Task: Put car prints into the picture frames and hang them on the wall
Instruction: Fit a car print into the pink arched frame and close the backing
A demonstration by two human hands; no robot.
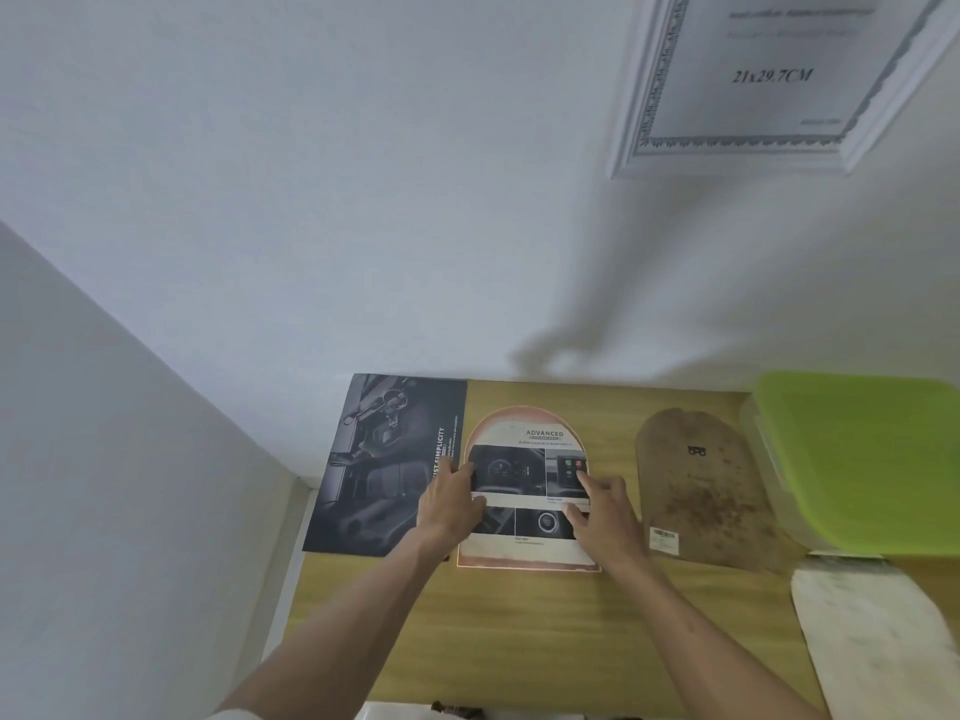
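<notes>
Both hands, left hand (449,498), right hand (602,504), fingers spread flat (pressing) on car print (527,462), arched frame (519,558)

Arched frame (527,556) mid-table (519,641), brochure (384,465) left, backing board (711,491) right, lidded box (857,459) far right

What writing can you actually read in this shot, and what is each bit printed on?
"21x29.7CM": sheet inside the white wall frame; the lines above it are blurred.
"ADVANCED": top of the arched car print under both hands; its smaller captions are too small.
"SIMPLICITY": sideways on the dark car print; the word before it is partly hidden.
Sticker on the brown backing board: unreadable.
</notes>
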